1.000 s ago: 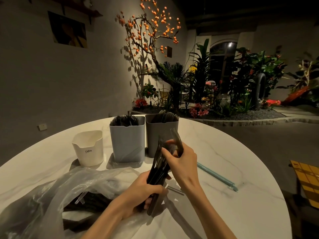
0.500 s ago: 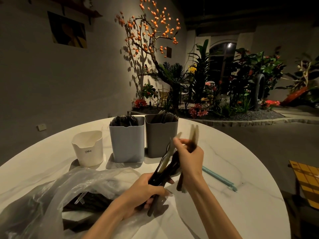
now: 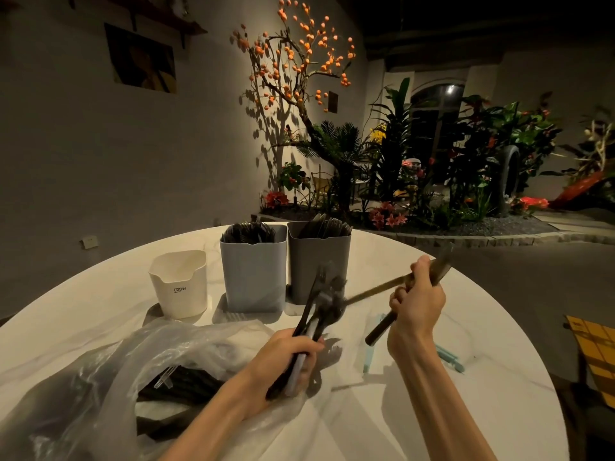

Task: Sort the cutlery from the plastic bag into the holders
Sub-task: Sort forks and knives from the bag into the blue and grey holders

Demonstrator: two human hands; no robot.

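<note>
My left hand grips a bundle of black plastic cutlery by the handles, tips pointing up towards the holders. My right hand holds a couple of dark cutlery pieces pulled clear of the bundle, blurred and slanting up to the right. A clear plastic bag with more black cutlery lies at the front left. Three holders stand in a row at the back: a white one with nothing showing above its rim, a light blue one and a grey one, both full of black cutlery.
The round white marble table carries pale blue straw-like sticks near my right forearm. The table edge curves off on the right, with a yellow object on the floor below. Plants and a wall stand behind.
My right hand has drawn a couple of pieces out of the bundle and swung them to the right, away from my left hand. The left hand has stayed put with the bundle.
</note>
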